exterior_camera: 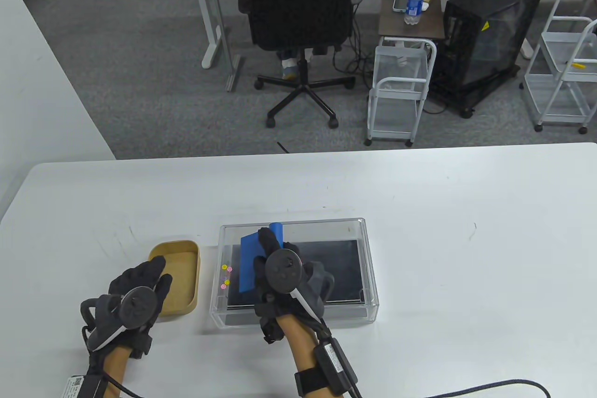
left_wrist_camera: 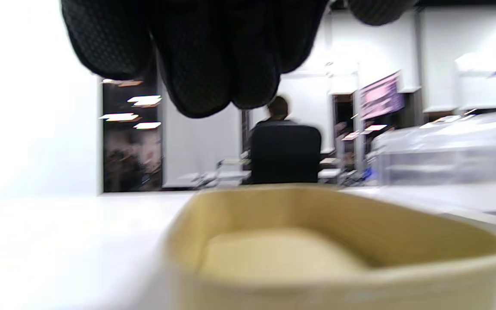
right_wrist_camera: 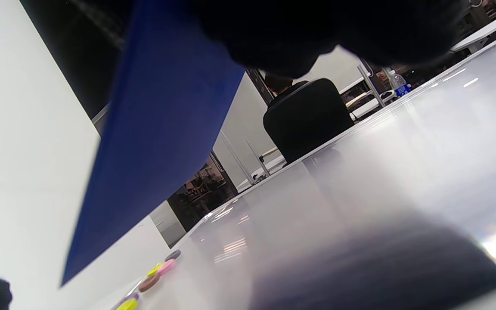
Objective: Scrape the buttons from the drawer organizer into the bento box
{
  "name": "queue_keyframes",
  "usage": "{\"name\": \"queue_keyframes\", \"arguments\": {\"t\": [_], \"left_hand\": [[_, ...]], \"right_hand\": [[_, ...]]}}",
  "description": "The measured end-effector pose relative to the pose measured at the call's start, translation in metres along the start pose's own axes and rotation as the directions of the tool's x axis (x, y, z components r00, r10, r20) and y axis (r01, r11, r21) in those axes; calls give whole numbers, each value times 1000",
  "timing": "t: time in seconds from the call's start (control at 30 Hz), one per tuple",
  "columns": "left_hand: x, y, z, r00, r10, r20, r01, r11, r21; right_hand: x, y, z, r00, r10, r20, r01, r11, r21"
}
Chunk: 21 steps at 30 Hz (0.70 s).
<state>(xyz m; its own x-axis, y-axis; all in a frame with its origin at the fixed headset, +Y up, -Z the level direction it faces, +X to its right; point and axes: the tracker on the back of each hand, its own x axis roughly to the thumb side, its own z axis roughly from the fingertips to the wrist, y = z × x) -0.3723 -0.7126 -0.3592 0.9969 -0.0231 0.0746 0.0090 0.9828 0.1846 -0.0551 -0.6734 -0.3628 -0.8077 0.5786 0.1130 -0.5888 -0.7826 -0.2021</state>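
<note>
A clear plastic drawer organizer (exterior_camera: pixel 364 267) with a dark floor sits on the white table. Several small pink and yellow buttons (exterior_camera: pixel 225 276) lie at its left end; they also show in the right wrist view (right_wrist_camera: pixel 157 271). My right hand (exterior_camera: pixel 280 276) grips a blue scraper (exterior_camera: pixel 252 262) inside the organizer, its blade just right of the buttons; the blade fills the upper left of the right wrist view (right_wrist_camera: pixel 157 142). A tan bento box (exterior_camera: pixel 179 276) stands left of the organizer, empty in the left wrist view (left_wrist_camera: pixel 317 241). My left hand (exterior_camera: pixel 140 290) rests on the box's near left rim.
The organizer's clear wall (left_wrist_camera: pixel 446 150) rises right of the bento box. An office chair (exterior_camera: pixel 298 20), wire carts (exterior_camera: pixel 401 90) and a computer case (exterior_camera: pixel 489 38) stand on the floor beyond the table's far edge.
</note>
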Motion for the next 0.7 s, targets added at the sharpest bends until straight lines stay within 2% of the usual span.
{"name": "queue_keyframes", "arguments": {"t": [0.1,0.33,0.5,0.7], "left_hand": [[-15,-15,-6,992,-17,-127,-4,986,-167],[-30,-48,-13,945,1,-326,-128,922,-367],[-37,-59,-14,920,38,-389,-192,911,-364],[-35,-53,-16,924,65,-378,-189,934,-302]], "right_hand": [[0,1,1,1000,-9,5,9,1000,6],[-6,0,1,995,-98,-10,98,995,9],[-9,-1,2,996,-91,-7,91,996,-3],[-10,-3,3,999,-54,-2,54,998,-42]]}}
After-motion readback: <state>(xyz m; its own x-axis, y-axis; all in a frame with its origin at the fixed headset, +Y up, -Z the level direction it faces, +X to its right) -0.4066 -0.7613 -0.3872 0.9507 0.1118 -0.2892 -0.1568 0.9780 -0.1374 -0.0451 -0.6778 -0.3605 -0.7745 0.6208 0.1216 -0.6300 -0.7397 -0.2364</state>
